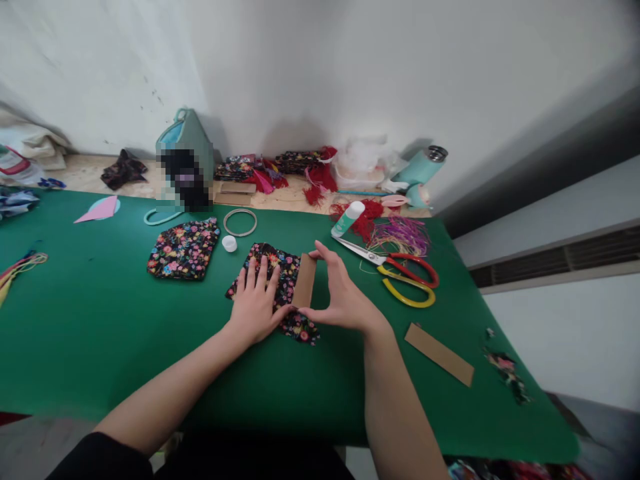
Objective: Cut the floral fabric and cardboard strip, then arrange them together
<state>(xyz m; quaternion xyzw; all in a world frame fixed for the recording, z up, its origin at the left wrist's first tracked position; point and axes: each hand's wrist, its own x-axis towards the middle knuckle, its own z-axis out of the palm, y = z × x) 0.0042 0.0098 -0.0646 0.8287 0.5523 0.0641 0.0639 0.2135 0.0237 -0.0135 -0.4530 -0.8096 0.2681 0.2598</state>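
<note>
A piece of black floral fabric [285, 270] lies on the green tabletop in front of me. My left hand [256, 303] rests flat on it with the fingers spread, its thumb reaching to the near end of a brown cardboard strip [304, 283]. That strip lies across the right part of the fabric. My right hand [343, 293] spans the strip's length, with the thumb at the near end and the fingertips at the far end. The fabric under my left palm is hidden.
Scissors [387, 260] with red and yellow handles lie right of my hands, beside a glue stick [349, 219]. Another cardboard strip [440, 353] is nearer on the right. A floral pouch-shaped piece [184, 249], a white cap [229, 244] and a ring [240, 211] lie to the left.
</note>
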